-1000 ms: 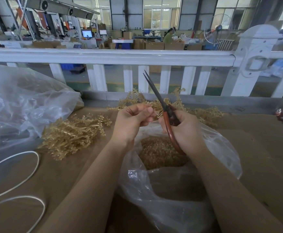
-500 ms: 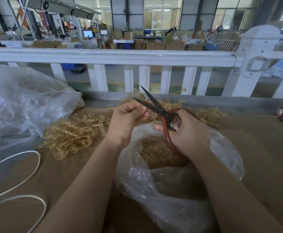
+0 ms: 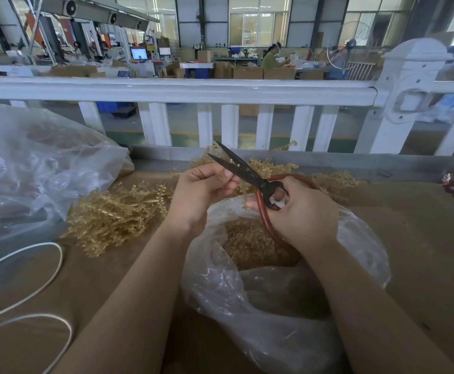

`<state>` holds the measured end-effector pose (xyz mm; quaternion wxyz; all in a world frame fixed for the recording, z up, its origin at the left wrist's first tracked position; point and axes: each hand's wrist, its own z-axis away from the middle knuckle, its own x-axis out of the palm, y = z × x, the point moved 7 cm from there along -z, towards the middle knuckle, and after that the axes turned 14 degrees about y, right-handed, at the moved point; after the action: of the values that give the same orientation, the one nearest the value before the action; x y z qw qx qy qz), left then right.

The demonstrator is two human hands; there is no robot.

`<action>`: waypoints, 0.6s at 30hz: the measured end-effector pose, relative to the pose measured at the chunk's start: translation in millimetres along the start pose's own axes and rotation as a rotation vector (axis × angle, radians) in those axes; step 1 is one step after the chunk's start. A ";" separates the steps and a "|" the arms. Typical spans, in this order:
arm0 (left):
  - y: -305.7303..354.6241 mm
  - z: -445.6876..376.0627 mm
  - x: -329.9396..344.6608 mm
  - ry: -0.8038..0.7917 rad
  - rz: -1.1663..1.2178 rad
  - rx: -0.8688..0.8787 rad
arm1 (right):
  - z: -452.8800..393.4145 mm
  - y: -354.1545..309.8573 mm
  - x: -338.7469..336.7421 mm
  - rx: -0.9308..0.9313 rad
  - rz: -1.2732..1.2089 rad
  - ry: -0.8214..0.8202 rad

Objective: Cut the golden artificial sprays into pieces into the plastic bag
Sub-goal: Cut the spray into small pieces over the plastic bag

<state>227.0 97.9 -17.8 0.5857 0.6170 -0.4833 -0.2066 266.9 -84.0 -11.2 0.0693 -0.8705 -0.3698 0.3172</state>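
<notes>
1. Head view: the right hand (image 3: 305, 211) grips the red handles of the scissors (image 3: 250, 175), fingers curled through the loops, blades parted.
2. The left hand (image 3: 202, 191) pinches a short golden spray piece (image 3: 243, 194) at the blades, fingers curled.
3. The plastic bag (image 3: 355, 265) lies open below both hands, holding cut pieces (image 3: 250, 245).
4. A pile of uncut sprays (image 3: 115, 214) lies left of the bag on the brown table (image 3: 423, 225).

gold spray bits (image 3: 250, 245) in clear bag (image 3: 274, 306)
</notes>
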 end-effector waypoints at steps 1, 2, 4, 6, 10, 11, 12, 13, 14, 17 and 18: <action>0.1 -0.2 -0.4 0.002 0.000 -0.004 | 0.0 0.7 -0.1 0.004 0.002 -0.001; 0.2 -0.1 -0.6 0.005 -0.003 -0.004 | 0.0 1.4 0.7 0.005 0.004 -0.006; 0.8 0.2 -1.7 0.017 -0.023 0.006 | 0.5 1.7 1.8 -0.002 -0.004 -0.007; 2.4 0.4 -2.6 0.025 -0.046 0.017 | 0.2 1.3 1.9 -0.006 -0.008 -0.009; 6.0 1.3 -3.2 0.036 -0.090 0.046 | 0.5 1.0 3.2 -0.023 0.007 -0.028; 7.1 1.7 -2.7 0.036 -0.100 0.057 | 0.5 1.2 3.0 -0.021 0.011 -0.028; 8.3 2.2 -2.2 0.036 -0.109 0.066 | 0.3 1.2 3.0 -0.017 0.013 -0.028; 9.8 2.7 -1.8 0.035 -0.114 0.076 | 0.1 1.3 3.1 -0.012 0.014 -0.029; 11.1 3.2 -1.5 0.033 -0.119 0.085 | 0.0 1.1 3.5 -0.010 0.016 -0.031; 13.7 5.1 1.3 0.004 -0.154 0.114 | 0.1 1.2 5.7 -0.012 0.034 -0.041; 14.1 6.2 2.7 -0.007 -0.168 0.123 | 0.1 1.7 6.3 -0.008 0.038 -0.044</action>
<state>218.1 94.6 -5.4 0.5257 0.6895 -0.4435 -0.2270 271.2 -80.9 -15.0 0.0517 -0.8705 -0.3557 0.3362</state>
